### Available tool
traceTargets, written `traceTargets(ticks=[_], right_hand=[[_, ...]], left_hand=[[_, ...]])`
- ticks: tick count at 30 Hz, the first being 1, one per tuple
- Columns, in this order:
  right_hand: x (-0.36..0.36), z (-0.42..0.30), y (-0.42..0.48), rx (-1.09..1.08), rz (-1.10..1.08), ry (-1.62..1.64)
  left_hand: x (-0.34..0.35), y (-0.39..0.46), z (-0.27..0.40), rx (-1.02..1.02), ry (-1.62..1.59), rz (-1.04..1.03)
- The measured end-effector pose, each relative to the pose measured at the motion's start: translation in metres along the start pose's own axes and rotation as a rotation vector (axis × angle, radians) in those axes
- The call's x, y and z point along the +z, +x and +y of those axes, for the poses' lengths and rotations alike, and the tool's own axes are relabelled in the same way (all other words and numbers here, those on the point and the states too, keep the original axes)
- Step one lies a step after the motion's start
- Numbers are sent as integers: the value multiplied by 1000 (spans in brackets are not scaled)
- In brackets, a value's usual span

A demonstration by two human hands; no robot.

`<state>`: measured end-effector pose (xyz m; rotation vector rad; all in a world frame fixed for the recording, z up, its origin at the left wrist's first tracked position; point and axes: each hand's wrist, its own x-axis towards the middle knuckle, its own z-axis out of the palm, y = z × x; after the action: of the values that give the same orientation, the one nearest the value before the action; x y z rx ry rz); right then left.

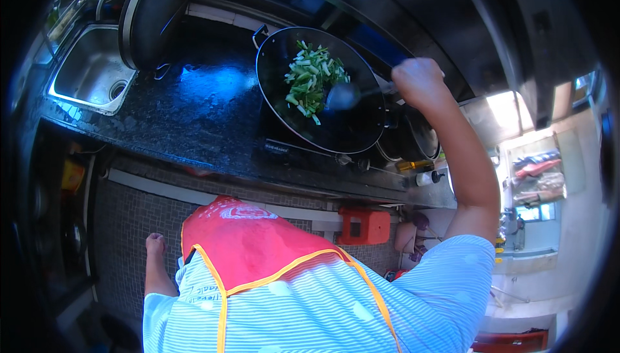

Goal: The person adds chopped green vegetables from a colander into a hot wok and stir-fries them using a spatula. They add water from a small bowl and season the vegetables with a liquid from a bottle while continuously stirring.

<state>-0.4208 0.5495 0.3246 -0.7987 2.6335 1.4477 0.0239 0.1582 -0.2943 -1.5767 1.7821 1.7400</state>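
Observation:
My right hand [417, 81] is closed around the handle of a spatula [343, 96], whose blurred metal head rests against chopped green vegetables [312, 79]. The greens lie in a heap in a large dark wok [356, 132], on a black gas stove [300, 152]. Down at my left side, away from the counter, hangs my left hand [155, 244]; its fingers are curled and nothing shows in them.
Left of the stove, a dark stone counter [193, 125] leads to a steel sink [92, 74]. A large lid [150, 18] stands upright beside the sink. A pot [421, 132] and a bottle [428, 177] are right of the wok. A red plastic stool [378, 227] stands below.

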Motion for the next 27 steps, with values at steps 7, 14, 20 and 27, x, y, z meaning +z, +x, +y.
traceTargets(ticks=[7, 14, 20, 27], right_hand=[[42, 25, -31, -56, -416, 386], [96, -37, 41, 61, -120, 604], [29, -8, 54, -18, 96, 119], [15, 5, 14, -44, 227, 41]], left_hand=[[7, -6, 7, 11, -132, 19], [-1, -15, 24, 75, -98, -2], [-3, -14, 8, 44, -105, 45], [6, -19, -10, -75, -70, 61]])
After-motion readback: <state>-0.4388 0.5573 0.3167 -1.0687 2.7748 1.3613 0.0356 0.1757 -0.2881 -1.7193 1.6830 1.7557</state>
